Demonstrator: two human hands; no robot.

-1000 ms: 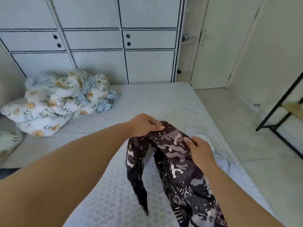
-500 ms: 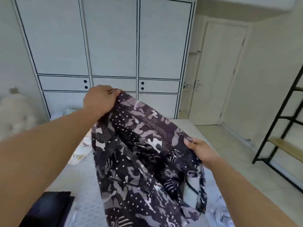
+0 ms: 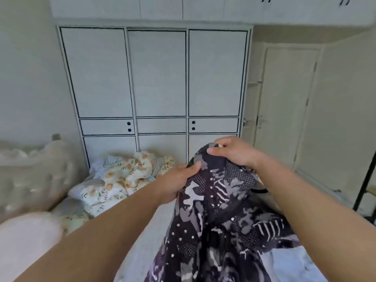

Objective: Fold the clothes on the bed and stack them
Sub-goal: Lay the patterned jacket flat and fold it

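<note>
Camo garment (image 3: 219, 231) lower edge cut off at frame bottom; dark grey, dotted, bunched, hanging centre-right over bed (image 3: 142, 241). Left hand (image 3: 177, 180), right hand (image 3: 234, 151) both grip top edge. Floral bedding (image 3: 126, 176) beyond, mid-left; wardrobe (image 3: 158, 78) behind.

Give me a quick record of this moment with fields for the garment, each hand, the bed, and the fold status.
garment: dark camouflage-print garment, held up, lower part hanging toward the bed
left hand: left hand grips the garment's upper edge
right hand: right hand grips the top, close beside the left
bed: pale mattress; crumpled floral bedding at the far end
fold status: not yet folded, nothing stacked in view
</note>
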